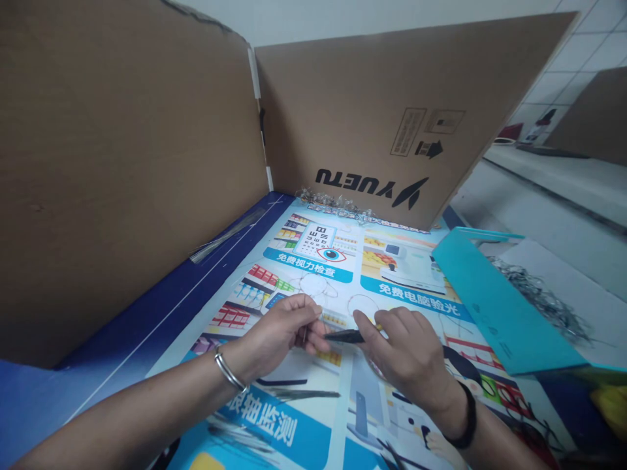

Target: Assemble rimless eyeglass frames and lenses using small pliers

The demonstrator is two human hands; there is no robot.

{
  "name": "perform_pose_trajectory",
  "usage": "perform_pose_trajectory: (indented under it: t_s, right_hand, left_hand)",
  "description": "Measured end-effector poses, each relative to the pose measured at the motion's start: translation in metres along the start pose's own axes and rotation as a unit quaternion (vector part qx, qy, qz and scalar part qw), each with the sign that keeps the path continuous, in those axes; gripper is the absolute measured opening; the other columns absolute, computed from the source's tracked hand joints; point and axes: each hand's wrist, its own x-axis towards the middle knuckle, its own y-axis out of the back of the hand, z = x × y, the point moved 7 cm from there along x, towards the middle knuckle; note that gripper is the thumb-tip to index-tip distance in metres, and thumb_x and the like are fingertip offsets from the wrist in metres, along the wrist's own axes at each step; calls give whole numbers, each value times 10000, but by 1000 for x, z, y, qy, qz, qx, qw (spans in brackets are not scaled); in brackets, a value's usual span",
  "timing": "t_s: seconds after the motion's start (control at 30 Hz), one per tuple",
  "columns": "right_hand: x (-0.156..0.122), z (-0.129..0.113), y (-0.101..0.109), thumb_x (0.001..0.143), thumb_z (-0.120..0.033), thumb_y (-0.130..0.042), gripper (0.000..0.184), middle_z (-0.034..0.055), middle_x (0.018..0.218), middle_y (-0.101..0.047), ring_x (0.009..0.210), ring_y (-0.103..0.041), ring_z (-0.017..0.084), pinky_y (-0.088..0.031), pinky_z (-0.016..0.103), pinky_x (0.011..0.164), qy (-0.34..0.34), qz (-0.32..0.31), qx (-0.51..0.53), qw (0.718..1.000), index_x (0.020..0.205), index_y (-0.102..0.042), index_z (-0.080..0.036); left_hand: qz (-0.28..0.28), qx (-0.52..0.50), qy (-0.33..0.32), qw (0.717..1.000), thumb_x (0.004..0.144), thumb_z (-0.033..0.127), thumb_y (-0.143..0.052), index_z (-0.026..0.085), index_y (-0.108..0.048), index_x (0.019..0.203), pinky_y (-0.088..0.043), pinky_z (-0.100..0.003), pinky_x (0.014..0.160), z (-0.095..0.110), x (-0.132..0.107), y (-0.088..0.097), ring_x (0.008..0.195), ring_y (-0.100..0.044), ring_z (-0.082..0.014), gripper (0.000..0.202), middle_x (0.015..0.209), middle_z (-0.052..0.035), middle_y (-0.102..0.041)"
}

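My left hand, with a silver bangle at the wrist, is closed in a pinch near the middle of the table. A thin wire shows between its fingers, mostly hidden by them. Facing it, my right hand, with a black wristband, grips dark-jawed pliers. Their tips point left and come close to the left fingertips; I cannot tell whether they touch the wire. Most of the handles are covered by the palm. Past the hands, faint thin wire loops lie on the printed sheet.
Tall cardboard panels stand at the left and back. Tangled clear and silvery bits line the back panel's foot. A turquoise box at the right holds a heap of wire pieces. Thin dark strands lie near the front.
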Motion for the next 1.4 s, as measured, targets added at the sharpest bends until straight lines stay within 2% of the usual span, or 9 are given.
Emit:
perform_pose_trajectory:
  t_s: [0.27, 0.47, 0.6, 0.77, 0.97, 1.1, 1.2, 1.3, 1.4]
  right_hand:
    - [2, -2, -3, 825, -238, -582, 213, 29, 705, -544, 670, -412, 166, -264, 329, 600, -7, -39, -1, 999, 1029, -600, -179]
    - [4, -2, -3, 846, -299, -563, 199, 33, 695, -535, 675, -422, 174, -271, 325, 601, -16, -58, 28, 998, 983, -606, -162]
    - [8, -3, -5, 846, -269, -547, 152, 36, 691, -537, 662, -429, 175, -274, 315, 595, -29, -74, 57, 995, 922, -612, -155]
    - [7, -3, -9, 814, -303, -598, 130, 26, 682, -542, 644, -454, 174, -273, 298, 561, -56, -90, 106, 989, 844, -609, -177]
    - [6, -2, -11, 792, -310, -638, 115, 8, 687, -565, 641, -510, 157, -301, 269, 553, -87, -153, 155, 972, 805, -604, -201]
    - [7, -2, -11, 786, -316, -647, 118, 6, 699, -579, 649, -537, 161, -322, 263, 557, -96, -194, 168, 962, 790, -601, -207]
    - [7, -1, -10, 793, -314, -636, 110, 4, 699, -581, 651, -544, 161, -331, 262, 560, -96, -199, 172, 960, 799, -606, -209]
    - [7, 0, -10, 815, -340, -608, 140, 11, 706, -581, 658, -538, 164, -332, 261, 561, -85, -180, 167, 966, 845, -616, -204]
    - [7, 4, -9, 855, -380, -546, 207, 25, 716, -581, 669, -528, 169, -336, 266, 571, -76, -139, 152, 976, 893, -623, -191]
  left_hand:
    - [0, 39, -31, 999, 810, 359, -590, 148, -475, 741, -396, -184, 484, 7, 0, 0, 523, -627, -107, 250, 656, -23, -644]
    - [8, 99, -55, 993, 821, 354, -574, 162, -461, 758, -416, -204, 522, 17, -2, -1, 536, -619, -107, 231, 671, -20, -662]
    - [-12, 152, -91, 984, 847, 345, -535, 169, -457, 757, -435, -220, 565, 24, -3, -4, 564, -604, -101, 213, 660, -4, -647]
    - [-20, 250, -141, 958, 860, 282, -504, 170, -477, 749, -447, -231, 606, 33, -6, -6, 616, -581, -102, 160, 677, -5, -634]
    - [-22, 373, -204, 905, 856, 228, -494, 171, -534, 752, -440, -222, 628, 45, -15, -11, 659, -580, -107, 125, 698, -6, -631]
    - [-21, 420, -224, 879, 861, 237, -489, 182, -552, 768, -431, -226, 643, 49, -19, -14, 689, -586, -117, 126, 722, -14, -646]
    - [-23, 433, -237, 869, 860, 236, -491, 189, -568, 773, -427, -232, 649, 51, -22, -15, 698, -586, -123, 125, 734, -16, -651]
    - [-20, 415, -226, 881, 844, 218, -508, 184, -573, 757, -430, -232, 645, 52, -21, -14, 685, -586, -121, 114, 719, -13, -650]
    - [-36, 355, -173, 918, 844, 223, -502, 174, -579, 789, -453, -233, 640, 47, -15, -11, 699, -601, -126, 107, 735, -20, -661]
